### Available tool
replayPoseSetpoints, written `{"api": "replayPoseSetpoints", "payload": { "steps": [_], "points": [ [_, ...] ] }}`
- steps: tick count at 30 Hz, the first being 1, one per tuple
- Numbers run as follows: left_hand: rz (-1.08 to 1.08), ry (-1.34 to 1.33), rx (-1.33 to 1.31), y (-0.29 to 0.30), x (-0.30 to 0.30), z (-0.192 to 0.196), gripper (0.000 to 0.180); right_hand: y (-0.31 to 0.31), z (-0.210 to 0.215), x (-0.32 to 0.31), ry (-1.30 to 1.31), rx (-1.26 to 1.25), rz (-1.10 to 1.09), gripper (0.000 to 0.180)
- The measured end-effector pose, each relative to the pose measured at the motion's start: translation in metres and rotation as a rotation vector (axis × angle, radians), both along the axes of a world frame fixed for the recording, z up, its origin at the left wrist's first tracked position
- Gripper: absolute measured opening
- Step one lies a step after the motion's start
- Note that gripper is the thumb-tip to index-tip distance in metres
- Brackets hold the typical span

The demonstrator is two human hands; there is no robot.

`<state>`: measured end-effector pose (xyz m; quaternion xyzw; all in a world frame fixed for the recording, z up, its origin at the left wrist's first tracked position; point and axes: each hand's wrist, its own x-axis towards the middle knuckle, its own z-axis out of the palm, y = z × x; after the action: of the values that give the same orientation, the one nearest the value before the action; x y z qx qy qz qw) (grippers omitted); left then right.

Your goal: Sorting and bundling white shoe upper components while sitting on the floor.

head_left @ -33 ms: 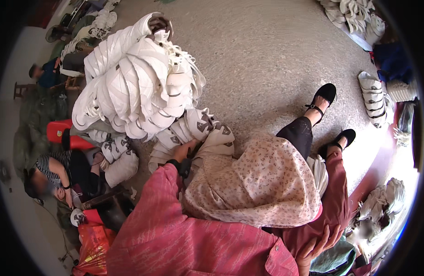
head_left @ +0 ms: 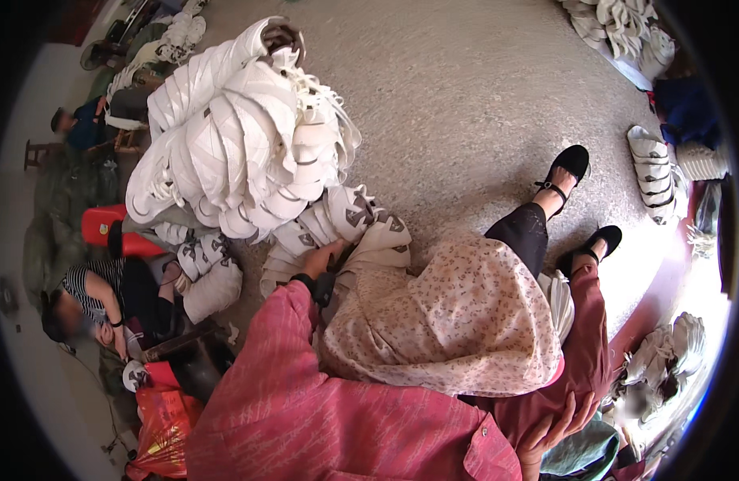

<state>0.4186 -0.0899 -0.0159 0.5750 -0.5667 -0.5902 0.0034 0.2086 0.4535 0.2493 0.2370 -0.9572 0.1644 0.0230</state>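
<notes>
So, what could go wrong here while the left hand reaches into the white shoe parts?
1. The tall heap of white shoe parts leans above the left hand; pulling one out might let others slide down.
2. The floral cloth hides the lap, so a dropped part could get lost.
3. The right hand grips nothing.
</notes>
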Motion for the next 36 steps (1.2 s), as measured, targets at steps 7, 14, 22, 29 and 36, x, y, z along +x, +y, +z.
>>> {"api": "replayPoseSetpoints", "payload": {
  "steps": [7,14,22,29,36],
  "points": [
    [0.012,-0.213,-0.017,-0.025,-0.018,0.010,0.047,-0.008,0.008,-0.008,0.024,0.075,0.037,0.048],
    [0.112,-0.144,-0.041,-0.030,-0.054,0.051,0.048,-0.005,0.004,-0.008,0.039,0.118,0.030,0.048],
    [0.110,-0.094,-0.098,-0.022,-0.024,0.034,0.049,-0.011,0.003,-0.006,0.043,0.059,0.039,0.049],
    [-0.671,-0.566,-0.722,0.079,0.008,0.080,0.105,-0.009,0.007,0.002,0.080,0.034,-0.021,0.047],
    [-0.345,-0.689,-0.278,0.125,0.022,0.065,0.127,0.003,-0.001,0.008,0.113,-0.041,-0.013,0.044]
  ]
}}
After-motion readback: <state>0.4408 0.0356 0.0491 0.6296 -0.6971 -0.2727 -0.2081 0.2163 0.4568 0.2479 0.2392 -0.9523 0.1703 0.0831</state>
